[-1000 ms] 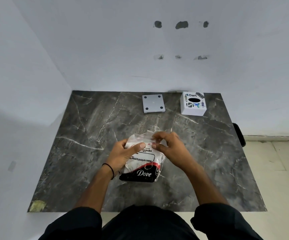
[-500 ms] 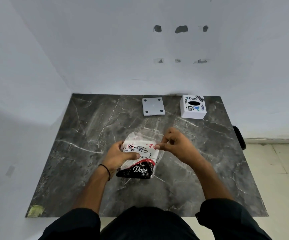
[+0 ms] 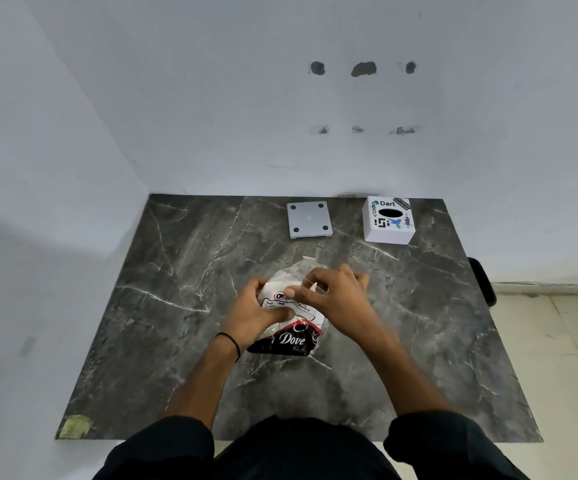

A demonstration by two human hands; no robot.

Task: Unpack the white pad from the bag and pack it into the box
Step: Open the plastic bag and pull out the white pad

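Note:
A clear plastic bag (image 3: 292,336) printed with red, white and a black "Dove" band lies at the middle of the dark marble table (image 3: 162,306). White material inside it shows through the plastic. My left hand (image 3: 256,315) grips the bag's left side. My right hand (image 3: 336,296) pinches the plastic at the bag's upper right, near its mouth. The white box (image 3: 388,221), with stickers and a dark oval hole in its top, stands at the table's far right. A flat grey square lid (image 3: 309,220) with black dots at its corners lies left of the box.
White walls close the table on the left and at the back. A dark object (image 3: 483,282) sticks out past the table's right edge, above a tiled floor (image 3: 550,341). A yellowish patch (image 3: 74,426) marks the table's near left corner.
My right hand has moved back in over the top of the bag and pinches it closer to my left hand. The bag stays in the same spot.

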